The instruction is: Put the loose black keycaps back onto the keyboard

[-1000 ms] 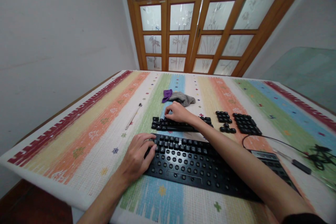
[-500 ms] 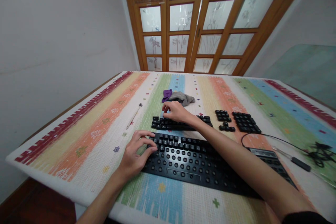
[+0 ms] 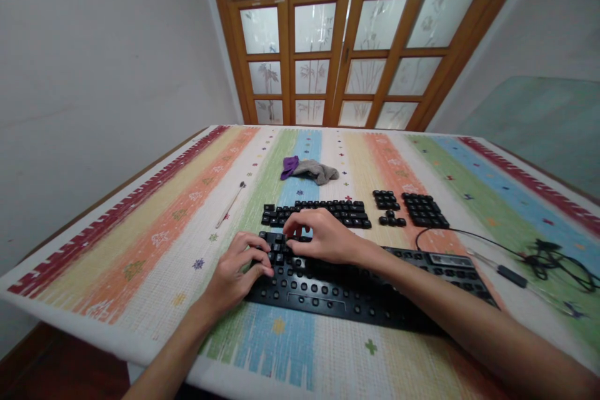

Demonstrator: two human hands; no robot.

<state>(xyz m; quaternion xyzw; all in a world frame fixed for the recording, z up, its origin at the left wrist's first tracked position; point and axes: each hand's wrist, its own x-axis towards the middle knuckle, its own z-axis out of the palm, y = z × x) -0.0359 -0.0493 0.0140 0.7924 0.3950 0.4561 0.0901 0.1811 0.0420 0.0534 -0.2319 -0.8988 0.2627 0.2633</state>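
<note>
A black keyboard (image 3: 328, 300) lies across the striped cloth, with keycaps fitted along its upper rows and bare key sockets over much of the rest. My left hand (image 3: 234, 275) grips its left end, fingers curled and thumb resting on the edge keys. Over the upper left rows, my right hand (image 3: 319, 236) is closed in a pinch, its fingertips down at the keys; the small black keycap between them is mostly hidden. Just behind the keyboard, loose black keycaps (image 3: 347, 212) stand in rows, partly covered by my right hand.
More keycaps sit in a small group (image 3: 387, 200) and a larger block (image 3: 424, 209) to the right. A grey and purple cloth (image 3: 314, 170) lies farther back. A thin brush (image 3: 230, 205) is at left. A coiled black cable (image 3: 553, 262) and a dark-handled tool (image 3: 512, 275) are at right.
My right hand has come back from the loose keycaps toward me and down to the keyboard's upper left rows. My left hand stays at the left end. The view has shifted slightly.
</note>
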